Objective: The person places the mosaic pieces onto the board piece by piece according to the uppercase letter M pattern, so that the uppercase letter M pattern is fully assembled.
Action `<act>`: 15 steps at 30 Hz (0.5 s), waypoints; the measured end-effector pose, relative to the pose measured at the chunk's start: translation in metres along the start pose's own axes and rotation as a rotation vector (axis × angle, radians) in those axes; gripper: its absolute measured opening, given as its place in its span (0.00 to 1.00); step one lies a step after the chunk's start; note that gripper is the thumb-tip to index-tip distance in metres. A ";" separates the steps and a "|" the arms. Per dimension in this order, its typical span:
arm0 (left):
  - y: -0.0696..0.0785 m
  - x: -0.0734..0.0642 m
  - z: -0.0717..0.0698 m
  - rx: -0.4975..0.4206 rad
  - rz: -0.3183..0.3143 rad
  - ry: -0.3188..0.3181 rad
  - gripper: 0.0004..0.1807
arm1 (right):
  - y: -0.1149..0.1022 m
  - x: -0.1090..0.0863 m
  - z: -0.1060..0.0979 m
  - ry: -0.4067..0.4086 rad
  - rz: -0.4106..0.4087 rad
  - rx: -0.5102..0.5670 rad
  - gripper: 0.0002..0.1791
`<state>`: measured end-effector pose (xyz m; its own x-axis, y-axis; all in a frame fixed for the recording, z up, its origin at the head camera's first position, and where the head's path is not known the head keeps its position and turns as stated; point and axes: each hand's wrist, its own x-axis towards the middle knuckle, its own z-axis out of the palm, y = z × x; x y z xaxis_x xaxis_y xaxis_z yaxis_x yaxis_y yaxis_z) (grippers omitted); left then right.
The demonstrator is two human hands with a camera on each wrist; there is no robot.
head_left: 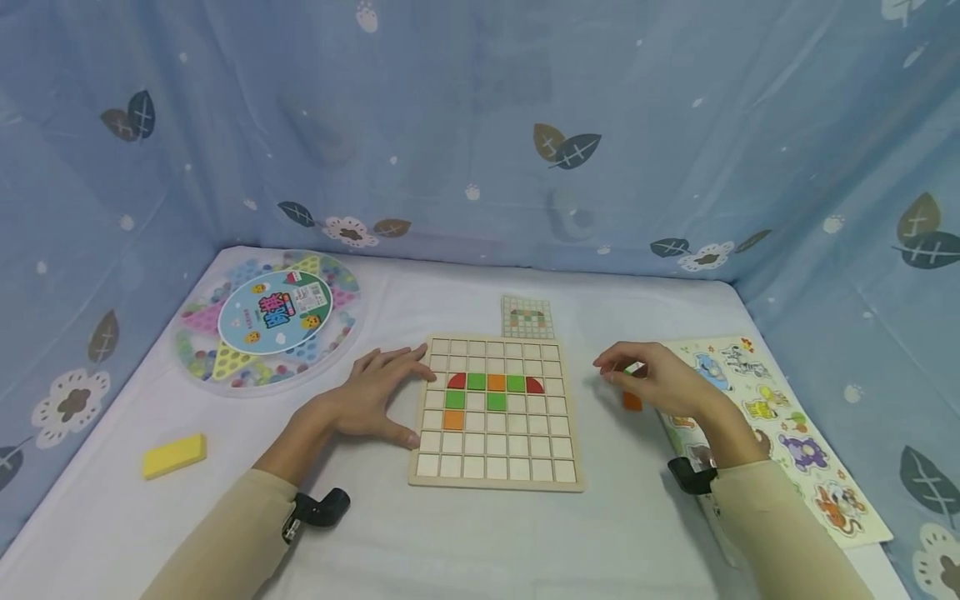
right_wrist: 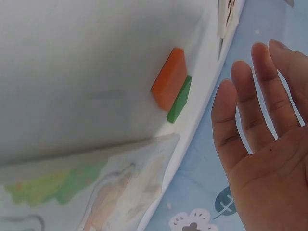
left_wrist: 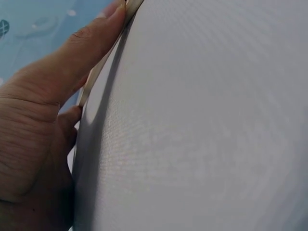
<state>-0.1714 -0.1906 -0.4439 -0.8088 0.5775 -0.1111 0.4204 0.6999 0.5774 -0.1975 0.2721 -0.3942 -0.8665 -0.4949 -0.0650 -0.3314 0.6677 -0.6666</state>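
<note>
In the head view a wooden grid board (head_left: 497, 468) lies in the middle of the table, with red, green and orange pieces in some of its squares. My left hand (head_left: 378, 396) rests at the board's left edge, thumb and fingers spread and touching the frame; the left wrist view shows the thumb (left_wrist: 82, 57) against that edge. To the right of the board, my right hand (head_left: 656, 379) hovers above an orange block (right_wrist: 171, 79) and a green block (right_wrist: 180, 100). Its fingers are loosely bent, apart from both blocks, with nothing visible in them.
Behind the board lies a small printed pattern card (head_left: 527, 317). A round game box (head_left: 352, 333) sits at the back left and a yellow block (head_left: 174, 456) at the left. An animal picture board (head_left: 862, 533) lies at the right, under my right forearm.
</note>
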 end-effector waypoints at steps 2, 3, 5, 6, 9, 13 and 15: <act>0.000 -0.001 0.000 -0.001 -0.001 0.005 0.48 | 0.001 -0.001 -0.002 0.007 -0.002 -0.004 0.10; 0.000 -0.001 0.000 -0.003 -0.001 0.006 0.48 | 0.003 -0.002 -0.003 0.008 -0.001 -0.005 0.10; -0.001 -0.001 0.001 -0.005 -0.001 0.008 0.48 | 0.006 -0.003 -0.005 0.014 0.004 -0.008 0.11; -0.001 -0.001 0.001 -0.006 0.000 0.009 0.48 | 0.008 -0.004 -0.006 0.018 0.012 -0.007 0.11; -0.001 0.000 0.002 -0.002 0.000 0.009 0.49 | 0.013 -0.006 -0.007 0.020 0.038 -0.005 0.11; -0.001 0.000 0.002 -0.002 -0.002 0.007 0.49 | 0.018 -0.008 -0.008 0.008 0.058 -0.001 0.11; -0.001 -0.001 0.001 -0.003 -0.008 0.004 0.49 | 0.019 -0.009 -0.009 0.003 0.055 -0.008 0.11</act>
<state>-0.1710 -0.1911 -0.4449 -0.8135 0.5705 -0.1128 0.4126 0.7029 0.5793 -0.1991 0.2941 -0.3998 -0.8845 -0.4560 -0.0991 -0.2865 0.6983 -0.6560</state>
